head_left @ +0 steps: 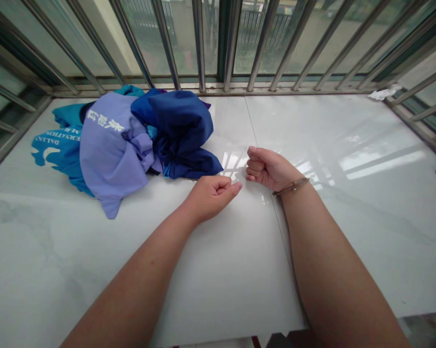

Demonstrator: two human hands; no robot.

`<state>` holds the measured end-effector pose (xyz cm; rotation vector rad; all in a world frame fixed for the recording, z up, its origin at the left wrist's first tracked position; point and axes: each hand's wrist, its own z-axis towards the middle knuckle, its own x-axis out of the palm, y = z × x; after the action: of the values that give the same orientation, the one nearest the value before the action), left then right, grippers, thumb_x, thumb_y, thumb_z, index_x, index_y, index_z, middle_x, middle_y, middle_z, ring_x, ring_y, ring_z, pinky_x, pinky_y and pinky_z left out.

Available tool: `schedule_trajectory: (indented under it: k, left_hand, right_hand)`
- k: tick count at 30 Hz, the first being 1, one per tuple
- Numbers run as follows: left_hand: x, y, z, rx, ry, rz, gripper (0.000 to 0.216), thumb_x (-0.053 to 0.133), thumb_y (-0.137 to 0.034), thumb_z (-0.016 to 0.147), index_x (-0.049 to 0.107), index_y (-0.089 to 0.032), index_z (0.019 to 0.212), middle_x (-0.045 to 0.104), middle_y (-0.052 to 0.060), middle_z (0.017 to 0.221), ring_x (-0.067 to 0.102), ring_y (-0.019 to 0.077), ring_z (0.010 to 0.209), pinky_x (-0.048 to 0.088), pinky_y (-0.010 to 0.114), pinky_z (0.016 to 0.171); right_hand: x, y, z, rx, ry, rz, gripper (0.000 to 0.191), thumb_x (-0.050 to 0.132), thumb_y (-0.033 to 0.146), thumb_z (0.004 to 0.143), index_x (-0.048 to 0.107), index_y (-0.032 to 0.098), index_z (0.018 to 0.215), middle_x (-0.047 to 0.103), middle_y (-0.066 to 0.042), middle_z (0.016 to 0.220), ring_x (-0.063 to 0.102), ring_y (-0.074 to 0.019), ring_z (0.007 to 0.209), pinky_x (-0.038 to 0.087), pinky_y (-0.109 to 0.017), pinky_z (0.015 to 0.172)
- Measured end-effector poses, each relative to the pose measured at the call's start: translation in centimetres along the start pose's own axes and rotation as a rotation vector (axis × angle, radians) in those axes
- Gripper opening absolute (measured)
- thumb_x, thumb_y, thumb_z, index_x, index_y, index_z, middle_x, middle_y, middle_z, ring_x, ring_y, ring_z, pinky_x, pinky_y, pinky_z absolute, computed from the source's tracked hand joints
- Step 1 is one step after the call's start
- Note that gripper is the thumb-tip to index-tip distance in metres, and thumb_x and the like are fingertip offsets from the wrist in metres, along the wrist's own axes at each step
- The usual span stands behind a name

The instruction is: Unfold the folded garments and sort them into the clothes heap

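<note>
My left hand (213, 195) is closed in a loose fist above the white surface, its thumb lying along the curled fingers. Nothing shows in it. Facing it a short way to the right, my right hand (268, 168) is also curled into a fist with nothing visible inside, and a thin bracelet circles that wrist. Just beyond and left of my left hand lies a crumpled heap of cloth: a dark blue piece (183, 125), a lavender piece (112, 150) with white lettering, and a teal piece (64, 159) with white print. Neither hand appears to hold the cloth.
A glossy white marble-like ledge (348, 212) spreads under everything, with a seam running through it. Metal bars (199, 48) stand along the back and both sides before the window. A crumpled white scrap (385, 93) lies at the far right corner.
</note>
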<state>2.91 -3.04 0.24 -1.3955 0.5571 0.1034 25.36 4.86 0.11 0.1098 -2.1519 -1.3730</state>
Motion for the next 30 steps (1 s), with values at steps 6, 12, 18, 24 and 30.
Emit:
schedule_trajectory:
  k: [6,12,18,24,30]
  left_hand:
    - [-2.4,1.9,0.6,0.191,-0.823,0.333,0.034,0.079,-0.033,0.09,0.063,-0.025,0.12,0.063,0.014,0.141,0.061,0.031,0.131,0.051,0.046,0.111]
    - [-2.9,4.9,1.9,-0.043,-0.579,0.487,0.049,0.083,-0.033,0.085,0.065,-0.021,0.129,0.068,0.018,0.137,0.059,0.0427,0.139,0.039,0.061,0.126]
    - [-2.3,2.7,1.1,0.113,-0.623,0.483,0.016,0.078,-0.03,0.095,0.064,-0.025,0.089,0.073,0.008,0.104,0.069,0.0326,0.11,0.049,0.054,0.112]
    - [-1.5,0.4,0.3,0.376,-0.438,0.242,0.017,0.074,-0.029,0.101,0.062,-0.024,0.091,0.077,0.006,0.106,0.072,0.0232,0.103,0.054,0.038,0.098]
    - [-1.3,0.5,0.4,0.114,-0.024,-0.093,0.031,0.088,-0.043,0.091,0.066,-0.022,0.087,0.067,-0.003,0.08,0.061,0.0162,0.074,0.05,0.029,0.072]
  right_hand:
    - [-0.1,0.1,0.0,-0.001,0.015,-0.013,0.07,0.099,0.061,0.078,0.038,0.027,0.073,0.021,0.012,0.061,0.023,-0.0101,0.054,0.052,-0.027,0.057]
    - [-0.2,0.1,0.0,-0.001,0.03,-0.005,0.068,0.098,0.061,0.081,0.039,0.027,0.074,0.022,0.012,0.061,0.025,-0.0098,0.053,0.053,-0.027,0.058]
    - [-0.4,0.0,0.2,0.008,0.062,0.064,0.055,0.099,0.056,0.082,0.053,0.025,0.083,0.039,0.012,0.063,0.034,-0.0069,0.051,0.061,-0.027,0.064]
    - [-0.7,-0.2,0.2,-0.027,0.119,0.077,0.059,0.096,0.059,0.085,0.062,0.03,0.124,0.076,0.0,0.11,0.074,-0.016,0.078,0.071,-0.037,0.077]
    - [-1.2,-0.3,-0.4,-0.024,0.265,-0.097,0.084,0.098,0.048,0.086,0.053,0.035,0.156,0.073,-0.002,0.122,0.076,-0.0157,0.083,0.069,-0.031,0.073]
